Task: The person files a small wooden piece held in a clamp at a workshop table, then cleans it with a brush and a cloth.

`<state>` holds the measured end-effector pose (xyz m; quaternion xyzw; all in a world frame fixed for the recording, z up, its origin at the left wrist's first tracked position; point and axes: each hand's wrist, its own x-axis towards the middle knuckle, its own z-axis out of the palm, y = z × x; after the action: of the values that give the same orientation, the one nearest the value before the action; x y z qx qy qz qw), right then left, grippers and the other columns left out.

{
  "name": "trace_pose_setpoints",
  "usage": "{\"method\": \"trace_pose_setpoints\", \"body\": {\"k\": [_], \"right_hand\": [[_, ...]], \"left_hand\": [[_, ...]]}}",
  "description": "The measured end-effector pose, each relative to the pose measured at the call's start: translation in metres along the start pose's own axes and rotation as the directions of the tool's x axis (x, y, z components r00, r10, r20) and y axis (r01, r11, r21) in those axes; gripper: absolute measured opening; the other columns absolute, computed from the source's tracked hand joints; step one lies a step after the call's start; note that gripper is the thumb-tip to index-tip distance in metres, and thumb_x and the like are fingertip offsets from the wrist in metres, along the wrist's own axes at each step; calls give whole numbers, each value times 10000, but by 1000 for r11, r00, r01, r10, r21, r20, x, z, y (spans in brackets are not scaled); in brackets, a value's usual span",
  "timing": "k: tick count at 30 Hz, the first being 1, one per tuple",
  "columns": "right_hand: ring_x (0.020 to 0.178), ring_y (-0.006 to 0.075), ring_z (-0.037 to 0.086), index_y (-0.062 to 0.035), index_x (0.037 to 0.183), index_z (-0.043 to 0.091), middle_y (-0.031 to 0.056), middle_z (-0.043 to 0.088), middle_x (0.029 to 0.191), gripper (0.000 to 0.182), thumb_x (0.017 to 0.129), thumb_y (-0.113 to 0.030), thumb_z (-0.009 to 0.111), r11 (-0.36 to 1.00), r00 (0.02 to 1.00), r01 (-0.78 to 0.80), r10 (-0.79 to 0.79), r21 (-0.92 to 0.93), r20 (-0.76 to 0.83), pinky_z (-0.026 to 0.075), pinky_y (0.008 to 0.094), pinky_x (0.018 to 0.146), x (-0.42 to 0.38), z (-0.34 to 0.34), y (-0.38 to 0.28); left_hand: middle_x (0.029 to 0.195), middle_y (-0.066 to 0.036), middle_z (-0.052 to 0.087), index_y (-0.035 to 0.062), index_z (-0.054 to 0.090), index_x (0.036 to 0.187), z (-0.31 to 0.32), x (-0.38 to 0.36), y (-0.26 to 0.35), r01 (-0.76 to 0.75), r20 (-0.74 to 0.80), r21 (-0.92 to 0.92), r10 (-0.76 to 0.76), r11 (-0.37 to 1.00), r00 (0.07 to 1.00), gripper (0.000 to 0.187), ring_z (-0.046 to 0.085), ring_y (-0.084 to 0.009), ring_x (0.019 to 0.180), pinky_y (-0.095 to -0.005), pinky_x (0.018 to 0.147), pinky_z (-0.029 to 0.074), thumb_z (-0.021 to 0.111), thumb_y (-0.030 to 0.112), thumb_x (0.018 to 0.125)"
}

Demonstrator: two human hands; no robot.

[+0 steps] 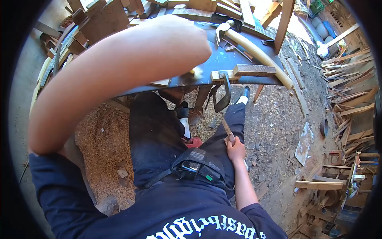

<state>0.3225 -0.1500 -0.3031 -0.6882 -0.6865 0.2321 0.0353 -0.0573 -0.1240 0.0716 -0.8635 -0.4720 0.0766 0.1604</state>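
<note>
My left arm stretches across the workbench [211,55], and my left hand [191,42] is close to the camera, its fingers hidden and blurred. Just below it, a small pale yellow blurred thing [195,73] shows at the bench edge. Beside my thigh, my right hand [236,149] is closed around a narrow flat tool [227,126], pointing toward the bench. A clamp [226,93] grips the bench edge at a light wood piece [218,75]. A brown wood block [254,70] lies against that piece.
A hammer [223,30] and a long curved wooden pole [258,51] lie on the bench. Wood offcuts [107,22] are heaped behind it. Wood shavings [105,147] cover the floor at left; split sticks [354,91] are piled at right. A wooden frame [320,185] stands lower right.
</note>
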Motion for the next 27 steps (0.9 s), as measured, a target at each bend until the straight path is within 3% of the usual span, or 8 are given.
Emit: {"method": "trace_pose_setpoints", "body": {"k": [3, 6, 12, 15, 17, 19, 22, 27], "right_hand": [[879, 483, 691, -93, 988, 603, 247, 717, 884, 262, 928, -348, 594, 999, 999, 14, -13, -30, 30, 523, 589, 792, 3, -1, -3], [861, 481, 683, -84, 956, 592, 244, 706, 859, 255, 923, -336, 600, 999, 999, 29, -28, -20, 19, 511, 588, 776, 4, 0, -3], [860, 472, 688, -83, 942, 593, 232, 708, 842, 285, 927, -367, 611, 999, 999, 39, -39, 9, -7, 516, 578, 759, 3, 7, 5], [840, 472, 704, -86, 956, 595, 246, 724, 879, 304, 926, -389, 600, 998, 1000, 25, -24, 52, -15, 543, 586, 768, 3, 9, 11], [861, 468, 709, -88, 984, 601, 246, 729, 893, 326, 932, -409, 585, 1000, 1000, 6, -6, 10, 19, 546, 586, 783, 2, 3, 6], [881, 462, 713, -94, 1018, 608, 245, 734, 911, 344, 941, -426, 563, 1000, 999, 2, -2, 14, 43, 551, 584, 794, 0, -2, 3], [903, 452, 718, -103, 1057, 610, 240, 739, 940, 350, 950, -430, 546, 1000, 997, -27, 28, -12, 76, 553, 576, 813, -4, -10, -2], [966, 432, 720, -103, 1083, 604, 232, 741, 1013, 370, 956, -445, 543, 998, 990, -55, 58, -26, 129, 551, 562, 854, -4, -17, -4]], "left_hand": [[820, -144, 723, 67, 784, 874, -27, -28, 10, 111, 114, -17, -109, 994, 988, 134, 739, -312, 810, -391, 721, 606, 717, 7, 775], [807, -158, 714, 49, 787, 914, -30, -39, 12, 136, -98, -63, -142, 989, 985, 179, 740, -321, 800, -408, 729, 610, 725, -12, 757], [831, -164, 697, 24, 707, 911, -25, -62, 26, 157, 96, -335, -132, 929, 987, 118, 725, -339, 817, -435, 731, 595, 648, -1, 811], [782, -163, 675, 9, 669, 868, -40, -53, 35, 266, 113, -166, -250, 949, 962, 71, 709, -344, 752, -428, 703, 585, 631, 4, 809], [884, -155, 714, 91, 739, 1067, -34, -49, 35, 350, 171, -131, -327, 927, 930, 308, 712, -341, 816, -451, 727, 576, 654, 11, 783], [767, -156, 669, 24, 696, 884, -26, -54, 33, 179, 170, -269, -136, 947, 976, 83, 698, -347, 730, -436, 688, 574, 638, 33, 826], [759, -142, 659, 53, 729, 977, -50, -65, 30, 197, 262, -440, -85, 876, 961, 147, 685, -343, 721, -463, 674, 554, 642, 52, 858], [852, -163, 671, 88, 727, 1142, -37, -61, 20, 418, -69, -410, -485, 810, 872, 261, 676, -383, 778, -477, 700, 526, 671, 65, 889]]}}
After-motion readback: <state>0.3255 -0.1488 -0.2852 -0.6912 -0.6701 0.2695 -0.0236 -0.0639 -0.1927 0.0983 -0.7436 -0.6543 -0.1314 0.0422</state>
